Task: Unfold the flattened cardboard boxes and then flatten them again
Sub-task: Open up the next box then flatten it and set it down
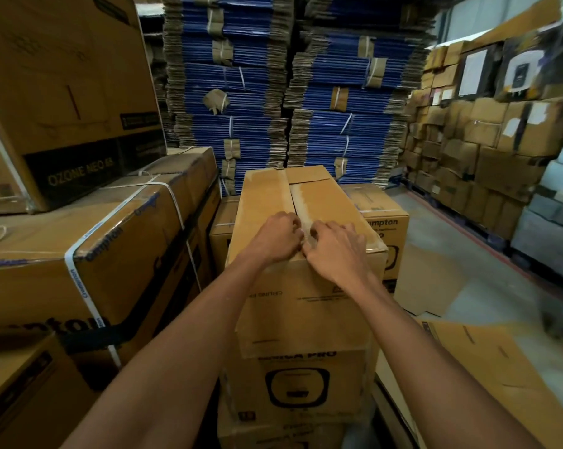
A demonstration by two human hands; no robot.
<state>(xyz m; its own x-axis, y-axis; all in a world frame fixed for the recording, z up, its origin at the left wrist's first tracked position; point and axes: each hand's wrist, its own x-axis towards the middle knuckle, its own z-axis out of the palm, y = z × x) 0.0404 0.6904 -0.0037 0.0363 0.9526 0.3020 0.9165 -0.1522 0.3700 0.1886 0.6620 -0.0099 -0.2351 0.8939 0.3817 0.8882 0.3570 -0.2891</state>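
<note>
The left hand [278, 236] and right hand [335, 251] are sitting close together on the top seam of the cardboard box [264, 196], fingers curling onto its flap edges. The box is standing on a printed carton [296, 384]; bundled blue flat cartons [241, 76] are towering behind.

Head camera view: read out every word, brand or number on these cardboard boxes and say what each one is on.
"OZONE NEO", number blurred: big brown box, upper left.
"Crompton", partly cut off: strapped brown carton, left.
"mpton": brown carton behind, right.
"PRO", start blurred: lower brown box with black emblem.
Small print on the middle brown box: too blurred.
White paper labels, far right: unreadable.
</note>
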